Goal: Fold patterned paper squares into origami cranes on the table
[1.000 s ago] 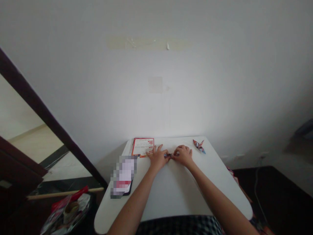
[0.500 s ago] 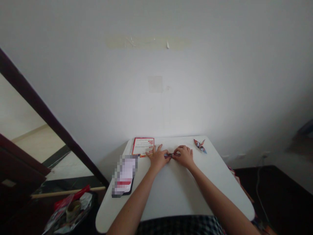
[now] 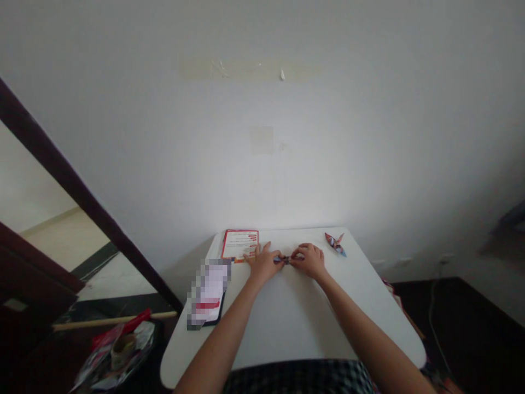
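Note:
A small strip of folded patterned paper [image 3: 288, 260] lies between my two hands over the white table [image 3: 295, 312]. My left hand [image 3: 263, 266] holds the paper's left end by thumb and forefinger, while its other fingers spread out to the left, over the edge of a printed sheet [image 3: 240, 243]. At the right end, my right hand [image 3: 310, 260] pinches the paper with its fingers curled. Parts of the folds are hidden by the fingertips. Farther right on the table rests a folded paper crane [image 3: 336, 244] with a similar colourful pattern.
A phone [image 3: 211, 295], partly blurred out, lies at the table's left side. Behind the table rises a pale wall [image 3: 262, 186]. On the floor to the left are a bag with mixed items [image 3: 118, 355] and a wooden stick [image 3: 115, 322].
Both hands stay nearly in place on the folded paper. The strip shows slightly more of its length between the fingers.

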`<state>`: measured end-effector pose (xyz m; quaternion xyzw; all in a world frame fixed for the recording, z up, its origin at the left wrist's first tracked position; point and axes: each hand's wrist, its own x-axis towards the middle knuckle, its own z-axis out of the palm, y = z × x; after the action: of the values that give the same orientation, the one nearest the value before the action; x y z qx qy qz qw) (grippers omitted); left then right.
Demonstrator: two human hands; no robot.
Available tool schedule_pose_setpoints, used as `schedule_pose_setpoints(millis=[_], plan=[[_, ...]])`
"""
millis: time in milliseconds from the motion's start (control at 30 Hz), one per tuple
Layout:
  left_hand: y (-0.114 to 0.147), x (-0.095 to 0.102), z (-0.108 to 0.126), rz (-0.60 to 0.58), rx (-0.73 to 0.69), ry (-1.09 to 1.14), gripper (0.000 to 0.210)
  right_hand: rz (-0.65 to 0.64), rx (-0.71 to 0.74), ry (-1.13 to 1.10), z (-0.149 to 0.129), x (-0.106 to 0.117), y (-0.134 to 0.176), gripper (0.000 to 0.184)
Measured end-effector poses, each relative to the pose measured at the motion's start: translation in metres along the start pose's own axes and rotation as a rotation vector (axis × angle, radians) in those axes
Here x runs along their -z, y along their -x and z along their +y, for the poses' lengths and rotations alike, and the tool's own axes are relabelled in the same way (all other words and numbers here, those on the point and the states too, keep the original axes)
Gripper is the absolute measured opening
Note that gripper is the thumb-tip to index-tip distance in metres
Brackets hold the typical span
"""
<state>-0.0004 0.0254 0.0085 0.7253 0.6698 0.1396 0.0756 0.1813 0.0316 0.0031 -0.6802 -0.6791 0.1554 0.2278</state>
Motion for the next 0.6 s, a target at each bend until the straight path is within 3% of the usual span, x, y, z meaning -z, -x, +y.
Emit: schedule_pose_setpoints(millis=[267, 600], plan=[[0.004, -0.001, 0.001, 0.029, -0.020, -0.004, 0.026, -0.058, 0.009, 0.029, 0.005, 0.004, -0.004, 0.018], [-0.002, 0.000, -0.009, -0.026, -0.026, 0.034, 0.027, -0.033, -0.005, 0.029, 0.004, 0.000, -0.005, 0.018]])
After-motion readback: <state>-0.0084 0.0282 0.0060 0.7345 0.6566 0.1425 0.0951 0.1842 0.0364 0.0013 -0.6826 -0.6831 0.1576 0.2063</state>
